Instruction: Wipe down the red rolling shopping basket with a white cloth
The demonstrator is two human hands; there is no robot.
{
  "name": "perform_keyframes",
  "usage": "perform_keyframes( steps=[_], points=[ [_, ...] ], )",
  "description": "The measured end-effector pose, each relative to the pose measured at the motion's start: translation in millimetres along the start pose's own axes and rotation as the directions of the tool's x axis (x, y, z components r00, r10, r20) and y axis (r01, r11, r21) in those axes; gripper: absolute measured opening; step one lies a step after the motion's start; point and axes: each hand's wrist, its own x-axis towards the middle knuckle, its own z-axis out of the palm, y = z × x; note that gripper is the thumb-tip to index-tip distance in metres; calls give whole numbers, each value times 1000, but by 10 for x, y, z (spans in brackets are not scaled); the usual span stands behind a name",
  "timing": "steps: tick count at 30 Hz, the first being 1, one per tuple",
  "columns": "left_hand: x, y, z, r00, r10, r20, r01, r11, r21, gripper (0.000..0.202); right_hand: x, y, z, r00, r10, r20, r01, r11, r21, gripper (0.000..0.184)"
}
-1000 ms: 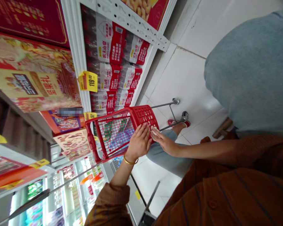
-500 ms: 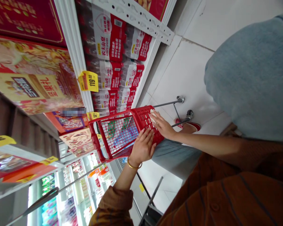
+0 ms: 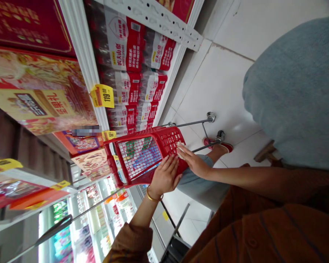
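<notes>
Well, white floor tiles (image 3: 216, 84) run along a supermarket shelf (image 3: 83, 62) stacked with shrink-wrapped bottled water (image 3: 123, 44). Close to that shelf, a red plastic shopping basket (image 3: 153, 136) sits tilted between the person's hands. The left hand (image 3: 164, 175) lies open on its mesh side, fingers spread, gripping nothing. The right hand (image 3: 194, 162) presses a small white scrap (image 3: 181, 149) against the mesh; whether it grips, I cannot tell. Since the previous frame, that hand has slid along the basket, away from its corner.
</notes>
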Motion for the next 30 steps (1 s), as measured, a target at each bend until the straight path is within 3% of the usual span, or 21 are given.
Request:
perform_keyframes(
  steps=[4, 7, 13, 18, 24, 30],
  points=[
    [14, -167, -77, 999, 31, -19, -31, 999, 7, 54, -212, -4, 37, 996, -51, 67, 50, 999, 15, 53],
    [119, -282, -162, 996, -63, -61, 66, 996, 57, 51, -207, -38, -10, 995, -69, 78, 70, 998, -2, 47],
    [249, -322, -174, 995, -90, -40, 92, 994, 64, 47, 450, 29, -163, 985, 37, -171, -47, 998, -52, 46],
    [220, -314, -107, 993, -105, -53, 107, 993, 43, 43, 791, 237, -156, 995, 91, -49, -91, 996, 3, 50],
    [211, -347, -79, 993, -108, -46, 109, 994, 23, 43, 564, 189, -44, 999, 43, -30, -44, 998, -33, 69],
    [218, -354, -89, 992, -103, -73, 107, 993, 46, 43, 374, 33, 23, 999, 6, -34, -8, 997, -71, 74]
  ],
)
